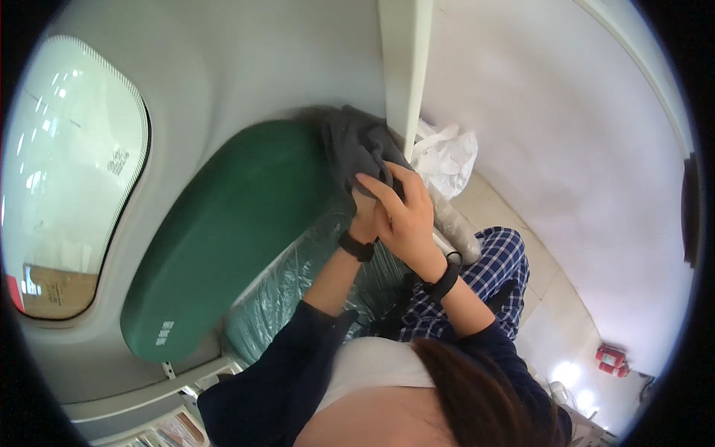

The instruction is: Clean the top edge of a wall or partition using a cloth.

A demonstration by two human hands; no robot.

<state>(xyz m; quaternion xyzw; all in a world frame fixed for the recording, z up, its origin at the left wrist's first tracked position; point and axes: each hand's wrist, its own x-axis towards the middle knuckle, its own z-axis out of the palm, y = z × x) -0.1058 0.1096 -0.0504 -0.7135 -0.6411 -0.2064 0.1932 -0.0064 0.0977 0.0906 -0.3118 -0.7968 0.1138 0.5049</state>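
A dark grey cloth (pixel 354 138) is bunched at the upper end of a green padded backrest (pixel 246 216). My right hand (pixel 406 212) has its fingers bent round the cloth's near folds. Behind it my left hand (pixel 365 212) reaches into the cloth's lower edge. The left fingers are covered by the cloth and by my right hand, so their grip does not show. Both hands are close together, with a dark band on each wrist.
Below the backrest lies a seat in clear plastic wrap (pixel 272 316). A white plastic bag (pixel 450 156) and a pale wrapped roll (pixel 456 231) are beside my right hand. A pale post (pixel 402 67) rises behind the cloth. Left is a window (pixel 74 179); red fire extinguishers (pixel 612 360) are lower right.
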